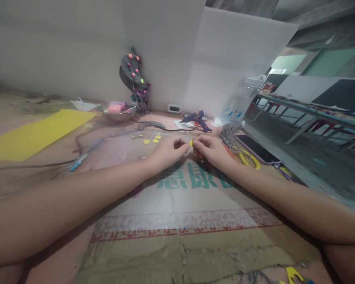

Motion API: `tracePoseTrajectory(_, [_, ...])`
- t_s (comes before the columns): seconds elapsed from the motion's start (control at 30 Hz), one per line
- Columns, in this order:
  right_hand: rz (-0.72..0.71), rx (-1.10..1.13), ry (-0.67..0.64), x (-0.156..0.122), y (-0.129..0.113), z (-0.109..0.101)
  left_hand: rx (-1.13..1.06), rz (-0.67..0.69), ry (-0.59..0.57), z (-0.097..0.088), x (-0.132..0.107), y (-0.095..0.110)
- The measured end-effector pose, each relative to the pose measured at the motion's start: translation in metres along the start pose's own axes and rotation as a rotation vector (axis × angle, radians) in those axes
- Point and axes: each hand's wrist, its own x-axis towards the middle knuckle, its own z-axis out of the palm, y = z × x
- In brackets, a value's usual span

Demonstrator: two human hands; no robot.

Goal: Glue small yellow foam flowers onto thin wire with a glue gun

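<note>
Between the fingertips of both hands is a small yellow piece (191, 142), mostly covered by the fingers, so its full shape is hidden. My left hand (171, 150) pinches it from the left, thumb and fingers together. My right hand (208, 149) meets it from the other side, also closed in a pinch. Just left of my left hand lie several small yellow flower cutouts (156, 140). Under both forearms is a flat cardboard sheet (177, 205) with green lettering and a red border.
Behind my hands lies a blue glue gun (197, 120) with a cord. At right are grey yarn (231, 132), yellow-handled scissors (250, 159) and a phone (258, 149). A yellow sheet (38, 134), pen (87, 154) and bowl (118, 114) occupy the left. A decorated grey crescent (131, 73) stands behind.
</note>
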Motion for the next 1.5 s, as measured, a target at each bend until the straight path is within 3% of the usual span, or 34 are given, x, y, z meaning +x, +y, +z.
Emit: tracePoseTrajectory(1.5, [-0.031,0.017,-0.018,0.0009,0.0007,0.0001,0.006,-0.014,-0.012,0.0000,-0.0006,0.0017])
